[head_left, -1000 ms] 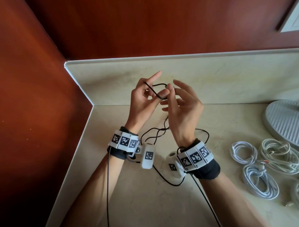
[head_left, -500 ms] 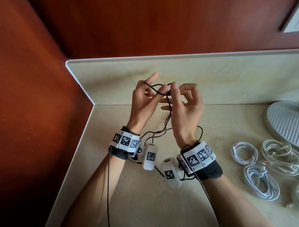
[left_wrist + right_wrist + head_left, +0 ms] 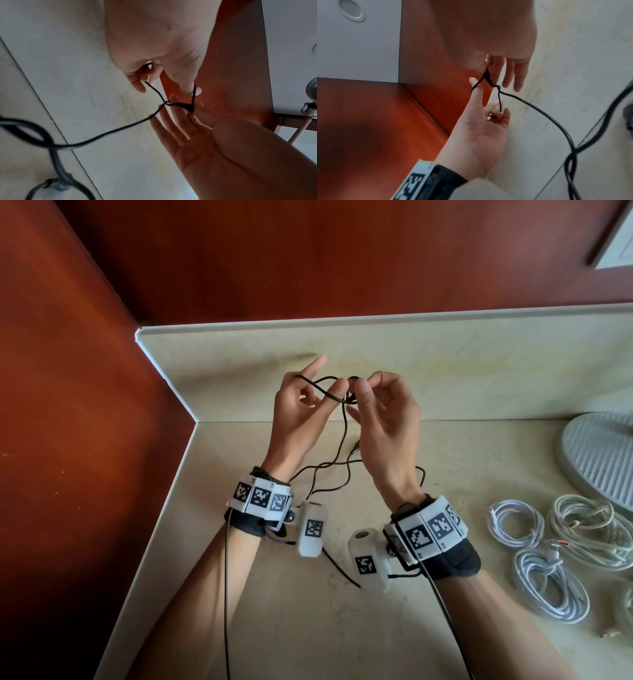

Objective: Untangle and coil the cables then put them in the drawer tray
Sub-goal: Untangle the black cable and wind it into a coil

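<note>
Marble bench (image 3: 308, 628) in a red-walled corner. Left hand (image 3: 301, 412) pinches a black cable (image 3: 342, 440) loop at 12 o'clock, right hand (image 3: 383, 419) pinches the knot. I'd keep slack and tease it open, don't yank. White coils (image 3: 513, 522) at 3 o'clock.
</note>
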A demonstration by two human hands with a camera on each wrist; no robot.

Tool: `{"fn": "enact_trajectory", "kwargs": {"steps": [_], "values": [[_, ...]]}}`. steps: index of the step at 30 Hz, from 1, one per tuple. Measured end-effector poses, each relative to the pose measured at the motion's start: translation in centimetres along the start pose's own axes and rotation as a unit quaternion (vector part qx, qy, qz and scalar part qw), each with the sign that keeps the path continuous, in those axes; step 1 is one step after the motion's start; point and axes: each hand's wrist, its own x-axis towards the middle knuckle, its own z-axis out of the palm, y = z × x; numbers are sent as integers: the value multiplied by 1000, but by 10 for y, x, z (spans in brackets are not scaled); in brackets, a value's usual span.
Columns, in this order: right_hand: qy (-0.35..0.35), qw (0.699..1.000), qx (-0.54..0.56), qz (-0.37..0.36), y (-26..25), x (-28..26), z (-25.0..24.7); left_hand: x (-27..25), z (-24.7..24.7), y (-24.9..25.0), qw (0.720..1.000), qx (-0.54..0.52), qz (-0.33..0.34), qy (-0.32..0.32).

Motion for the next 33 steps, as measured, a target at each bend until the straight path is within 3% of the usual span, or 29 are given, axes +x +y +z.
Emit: {"fn": "enact_trajectory", "kwargs": {"steps": [7, 11, 19, 27, 33], "values": [[48, 997, -61, -17, 4, 5, -5, 1, -7, 0, 1000, 9, -15, 7], [84, 993, 68, 41, 4, 8, -7, 0, -5, 1, 1000, -7, -10, 13], [-19, 959, 261, 107, -2, 14, -13, -2, -4, 8, 1000, -9, -20, 16], [-50, 972, 200, 112, -3, 12, -14, -1, -7, 13, 997, -68, -33, 18], [-77, 977, 185, 67, -4, 14, -17, 0, -8, 18, 988, -140, -58, 19]]}}
